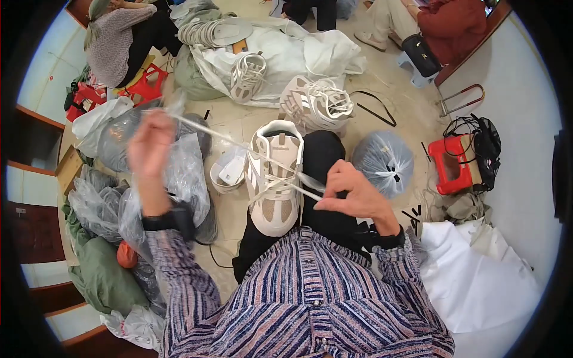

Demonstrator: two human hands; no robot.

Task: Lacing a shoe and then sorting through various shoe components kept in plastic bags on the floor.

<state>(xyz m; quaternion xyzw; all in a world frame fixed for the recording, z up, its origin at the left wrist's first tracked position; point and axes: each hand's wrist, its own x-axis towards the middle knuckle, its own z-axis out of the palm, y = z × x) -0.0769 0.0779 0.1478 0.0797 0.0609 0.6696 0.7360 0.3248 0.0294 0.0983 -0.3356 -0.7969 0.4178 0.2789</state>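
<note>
A beige and white sneaker [274, 219] rests on my lap, its toe pointing at me and its heel away. White shoelace [216, 132] is threaded through its lower eyelets. My left hand [152, 143], smeared by motion, is raised out to the left with one lace end stretched taut from the shoe. To the right of the shoe, my right hand [353, 192] pinches the other lace end between thumb and forefinger, close to the sneaker's side. Both lace ends cross over the tongue area. Neither hand touches the shoe itself.
Ahead on the floor stand a pair of laced sneakers [316, 104] and a single sneaker [248, 77] on white sheeting [298, 51]. Clear plastic bags [188, 167] lie left; a filled bag [383, 162] and red stool [449, 164] stand right. Other people sit further off.
</note>
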